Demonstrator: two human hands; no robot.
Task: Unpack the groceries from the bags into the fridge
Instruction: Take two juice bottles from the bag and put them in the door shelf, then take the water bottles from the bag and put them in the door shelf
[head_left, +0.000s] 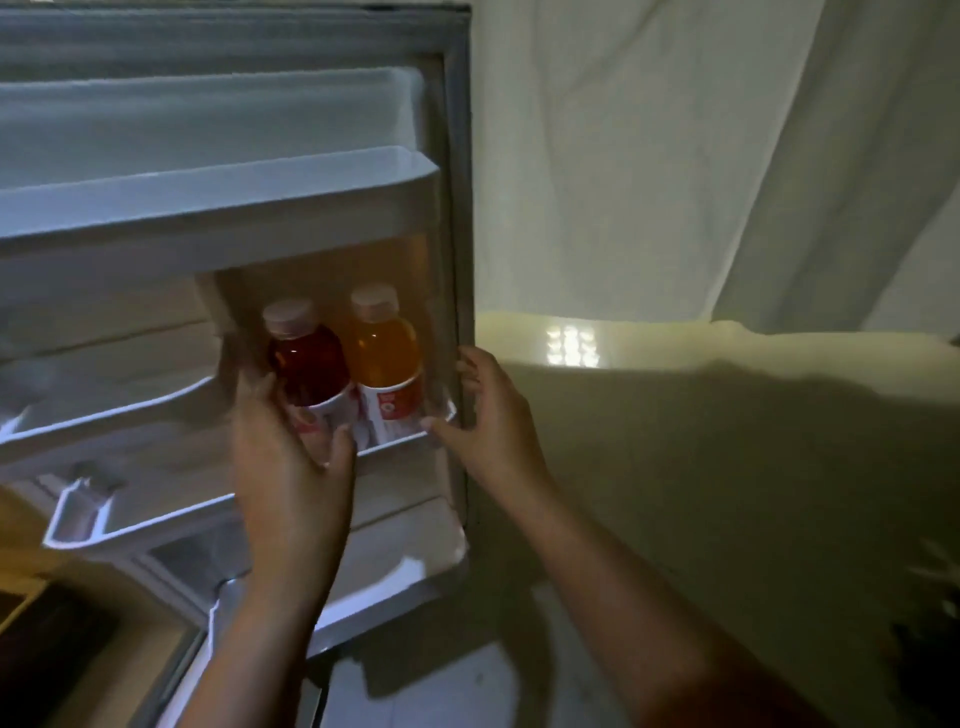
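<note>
Nearest the camera, two bare forearms rise from the bottom of the frame toward the open fridge door. The left hand (291, 462) sits at centre frame with its fingers curled round the lower part of a dark red juice bottle with a pale pink cap and white label (306, 364), thumb pressed on the label; it looks to be seating that bottle in the shelf. The right hand (488, 415) is just right of centre, fingers loosely spread and holding nothing, fingertips touching the grey edge of the fridge door (460, 208) and the corner of the shelf, seemingly steadying it.

Just beyond the hands, the clear plastic door shelf (395, 447) holds two bottles side by side and touching: the red one on the left, and an orange juice bottle with a matching pink cap and red-and-white label (387, 358) on the right, upright against the door's edge. The step in hand appears to be placing drinks in the door; next, the left hand would need to let go once the red bottle stands firm, then go back for more groceries. No bags are in view.

Higher up, the white upper door shelf (218, 187) shows nothing in it, and the one at lower left also looks empty. Behind, at the right, hangs a pale curtain (701, 156).
</note>
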